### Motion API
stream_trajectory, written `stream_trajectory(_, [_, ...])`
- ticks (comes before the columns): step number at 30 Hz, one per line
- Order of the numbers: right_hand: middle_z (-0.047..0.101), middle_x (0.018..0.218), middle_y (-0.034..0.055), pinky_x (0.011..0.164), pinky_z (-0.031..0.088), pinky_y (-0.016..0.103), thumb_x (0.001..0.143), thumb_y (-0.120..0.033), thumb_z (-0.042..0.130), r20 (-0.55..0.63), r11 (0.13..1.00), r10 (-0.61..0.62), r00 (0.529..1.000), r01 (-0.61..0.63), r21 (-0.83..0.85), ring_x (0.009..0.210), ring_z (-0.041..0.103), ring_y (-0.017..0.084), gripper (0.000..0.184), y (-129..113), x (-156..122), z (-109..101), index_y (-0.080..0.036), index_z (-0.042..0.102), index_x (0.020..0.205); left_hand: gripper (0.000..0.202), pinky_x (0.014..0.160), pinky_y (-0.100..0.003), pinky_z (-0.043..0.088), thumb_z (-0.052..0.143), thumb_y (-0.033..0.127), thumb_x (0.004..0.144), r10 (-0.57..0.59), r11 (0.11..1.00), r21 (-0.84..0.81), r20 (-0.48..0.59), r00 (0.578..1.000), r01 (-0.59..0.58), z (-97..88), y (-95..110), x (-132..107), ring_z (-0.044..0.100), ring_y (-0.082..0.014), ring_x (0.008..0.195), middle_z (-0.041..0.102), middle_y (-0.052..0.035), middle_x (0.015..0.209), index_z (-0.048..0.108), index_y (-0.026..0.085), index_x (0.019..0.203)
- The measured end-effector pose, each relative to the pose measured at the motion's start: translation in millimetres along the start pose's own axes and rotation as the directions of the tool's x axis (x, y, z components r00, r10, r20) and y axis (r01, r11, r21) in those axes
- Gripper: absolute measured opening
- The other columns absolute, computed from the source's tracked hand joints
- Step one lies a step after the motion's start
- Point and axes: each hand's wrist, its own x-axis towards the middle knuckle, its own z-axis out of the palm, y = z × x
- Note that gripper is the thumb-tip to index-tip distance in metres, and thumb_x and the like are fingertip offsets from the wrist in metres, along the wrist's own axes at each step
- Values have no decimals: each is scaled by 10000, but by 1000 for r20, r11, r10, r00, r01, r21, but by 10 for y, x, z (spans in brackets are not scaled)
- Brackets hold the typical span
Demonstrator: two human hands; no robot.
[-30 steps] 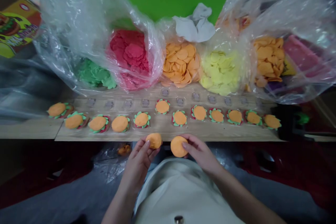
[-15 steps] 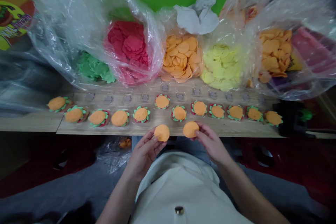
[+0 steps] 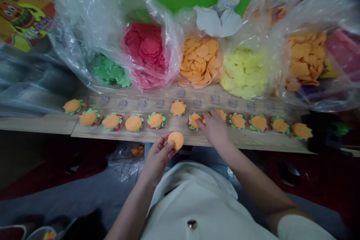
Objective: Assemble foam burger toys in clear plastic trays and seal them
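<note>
In the head view, the left hand (image 3: 159, 153) pinches a round orange foam bun piece (image 3: 176, 140) by the near edge of the tabletop (image 3: 239, 139). The right hand (image 3: 216, 130) bends down over the row, thumb at a foam burger (image 3: 193, 120); orange shows between its fingers, though I can't tell whether they're gripping anything.

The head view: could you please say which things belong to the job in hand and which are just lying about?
Likely in the job:
orange disc in the left hand
burger-like stacks, right hand at their row
green pieces, red pieces, orange pieces, matching the stacks' colours

Apparently lying about:
crumpled white material
printed burger picture
black object at right
</note>
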Motion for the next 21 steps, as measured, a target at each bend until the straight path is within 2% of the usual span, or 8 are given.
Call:
stream_trajectory(2, [525, 952, 109, 671, 390, 304, 826, -294, 475, -14, 1000, -3, 1000, 3, -30, 798, 521, 201, 189, -46, -29, 58, -162, 594, 891, 300, 753, -218, 474, 637, 235, 733, 35, 999, 20, -17, 999, -34, -26, 2, 17, 552, -116, 871, 573, -36, 1023, 569, 187, 1021])
stream_trajectory(4, [525, 942, 100, 683, 393, 306, 818, -268, 484, -29, 1000, -4, 1000, 5, 17, 819, 518, 205, 155, -60, -53, 102, -163, 582, 875, 321, 753, -227, 471, 637, 255, 729, 68, 996, 65, -13, 998, -67, -31, 29, 53, 551, -132, 877, 581, -50, 1015, 567, 177, 1032])
stream_trajectory(7, [541, 883, 80, 696, 391, 313, 807, -259, 496, -44, 993, -25, 999, 30, 114, 810, 516, 204, 113, -61, -62, 136, -174, 570, 817, 377, 672, -216, 471, 628, 288, 727, 139, 966, 219, -1, 990, -136, -8, 96, 139, 553, -145, 835, 593, -61, 970, 548, 170, 1076])
stream_trajectory(10, [568, 800, 50, 680, 392, 309, 809, -295, 497, -53, 968, -16, 998, 29, 251, 758, 525, 191, 126, -36, -61, 111, -190, 562, 783, 375, 642, -219, 464, 609, 286, 736, 246, 892, 385, 23, 969, -236, 43, 137, 263, 558, -158, 841, 590, -70, 969, 530, 170, 1083])
stream_trajectory(13, [595, 764, 30, 678, 409, 304, 779, -372, 538, -98, 878, 123, 988, -62, 475, 719, 543, 175, 175, 89, -66, 8, -199, 561, 777, 329, 734, -252, 460, 592, 251, 743, 330, 819, 463, 103, 938, -339, 133, 114, 433, 561, -171, 913, 582, -83, 1029, 529, 173, 1055])
stream_trajectory(16, [612, 827, 45, 723, 436, 320, 711, -402, 615, -173, 732, 316, 933, -124, 670, 755, 561, 175, 271, 320, -99, -133, -182, 569, 861, 298, 798, -298, 446, 582, 222, 745, 372, 742, 523, 200, 906, -420, 265, 54, 640, 570, -179, 923, 591, -82, 1020, 521, 174, 1034])
stream_trajectory(18, [616, 865, 55, 744, 447, 331, 687, -395, 642, -162, 660, 394, 905, -156, 735, 774, 568, 174, 329, 478, -151, -212, -173, 573, 919, 267, 803, -315, 440, 575, 212, 749, 391, 652, 600, 258, 884, -464, 365, 25, 774, 578, -187, 903, 607, -77, 979, 536, 178, 1011])
stream_trajectory(21, [619, 854, 51, 743, 450, 332, 683, -388, 648, -87, 589, 436, 896, -212, 780, 768, 570, 169, 321, 631, -260, -272, -171, 586, 911, 242, 788, -320, 425, 570, 193, 746, 398, 465, 727, 338, 853, -505, 502, 29, 910, 585, -200, 859, 635, -64, 922, 582, 197, 987])
